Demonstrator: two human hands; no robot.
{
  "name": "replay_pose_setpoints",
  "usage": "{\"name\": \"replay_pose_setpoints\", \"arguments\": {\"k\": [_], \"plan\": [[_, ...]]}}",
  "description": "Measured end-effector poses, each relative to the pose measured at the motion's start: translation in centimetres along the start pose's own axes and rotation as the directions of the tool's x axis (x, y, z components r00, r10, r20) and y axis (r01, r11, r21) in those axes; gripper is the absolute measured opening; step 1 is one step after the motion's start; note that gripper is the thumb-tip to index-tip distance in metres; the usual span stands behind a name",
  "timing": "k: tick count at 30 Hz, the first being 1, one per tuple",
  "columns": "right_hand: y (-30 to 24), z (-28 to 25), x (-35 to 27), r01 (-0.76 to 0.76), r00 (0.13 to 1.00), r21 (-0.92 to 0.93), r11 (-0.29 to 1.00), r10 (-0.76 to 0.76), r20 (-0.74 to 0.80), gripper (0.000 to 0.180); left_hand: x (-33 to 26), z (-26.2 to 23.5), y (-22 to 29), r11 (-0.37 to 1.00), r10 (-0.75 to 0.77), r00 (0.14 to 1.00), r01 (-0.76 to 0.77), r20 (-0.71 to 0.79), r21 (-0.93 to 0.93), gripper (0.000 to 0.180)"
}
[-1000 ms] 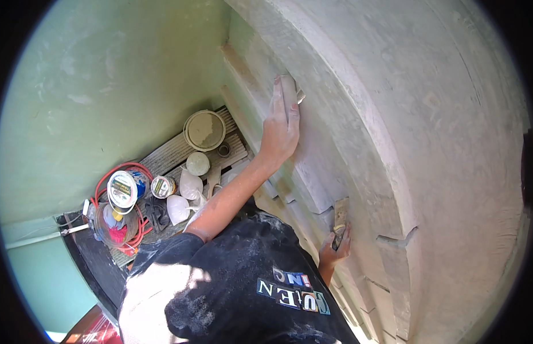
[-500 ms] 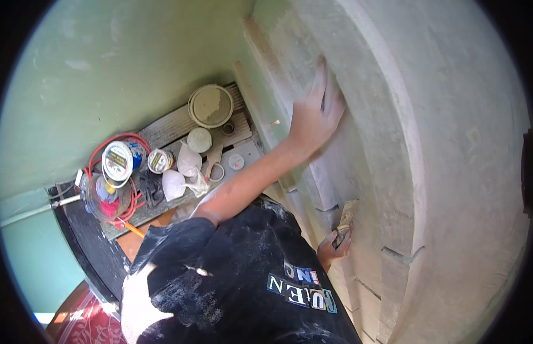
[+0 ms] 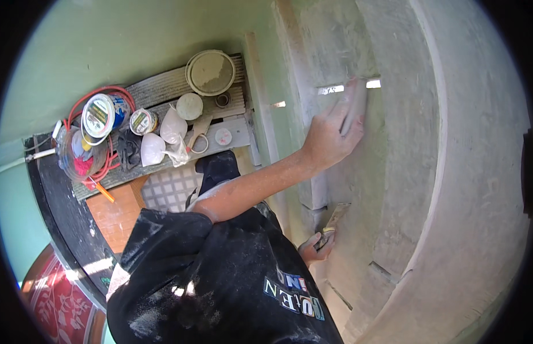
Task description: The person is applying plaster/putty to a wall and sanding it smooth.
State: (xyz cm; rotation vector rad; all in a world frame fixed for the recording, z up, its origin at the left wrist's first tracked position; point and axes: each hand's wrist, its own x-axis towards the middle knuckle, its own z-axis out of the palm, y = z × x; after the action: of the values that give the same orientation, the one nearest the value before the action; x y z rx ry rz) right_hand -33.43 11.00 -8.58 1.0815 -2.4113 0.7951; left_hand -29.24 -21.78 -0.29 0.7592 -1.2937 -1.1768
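Observation:
My left hand reaches up and lies against the grey, plastered panelled wall surface. Its dusty fingers are stretched out, slightly smeared, beside a narrow slot of bright light. Lower down, close to my body, my right hand is closed around the handle of a putty knife. The flat, dusty blade points up toward the same surface. Part of the right hand is hidden by my black, dust-marked shirt.
A slatted wooden bench stands to the left against a green wall. On it are a round bucket, a white tub, small jars, tied bags of white powder and a red hose. Below lies a patterned floor.
The view has shifted, so the bench and its things sit further left. My left hand has moved along the surface, and bright slots now show beside its fingers. My right hand keeps its hold.

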Motion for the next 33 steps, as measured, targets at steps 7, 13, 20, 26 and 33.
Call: {"name": "replay_pose_setpoints", "arguments": {"k": [7, 13, 20, 26, 33], "plan": [[0.8, 0.6, -0.2, 0.058, 0.990, 0.061, 0.996, -0.050, -0.134, 0.049, 1.6, 0.4, -0.6, 0.987, 0.148, 0.981, -0.138, -0.125, 0.088, 0.071], [1.3, 0.3, -0.3, 0.130, 0.987, 0.034, 0.991, -0.126, -0.101, 0.050, 4.6, 0.5, 0.3, 0.998, 0.062, 0.990, -0.059, -0.124, 0.024, 0.066], [1.4, 0.4, -0.6, 0.115, 0.988, 0.035, 0.993, -0.111, -0.111, 0.050, 6.5, -0.9, -0.1, 0.996, 0.040, 0.997, -0.034, -0.068, 0.081, 0.071], [0.8, -0.1, -0.3, 0.104, 0.988, 0.037, 0.994, -0.099, -0.116, 0.049, 0.7, -0.2, -0.2, 0.984, 0.117, 0.991, -0.106, -0.072, 0.142, 0.068], [1.9, -0.2, -0.6, 0.119, 0.992, 0.024, 0.993, -0.117, -0.046, 0.049, 0.3, -0.2, -1.1, 0.992, 0.033, 0.998, -0.027, -0.046, 0.127, 0.067]]}}
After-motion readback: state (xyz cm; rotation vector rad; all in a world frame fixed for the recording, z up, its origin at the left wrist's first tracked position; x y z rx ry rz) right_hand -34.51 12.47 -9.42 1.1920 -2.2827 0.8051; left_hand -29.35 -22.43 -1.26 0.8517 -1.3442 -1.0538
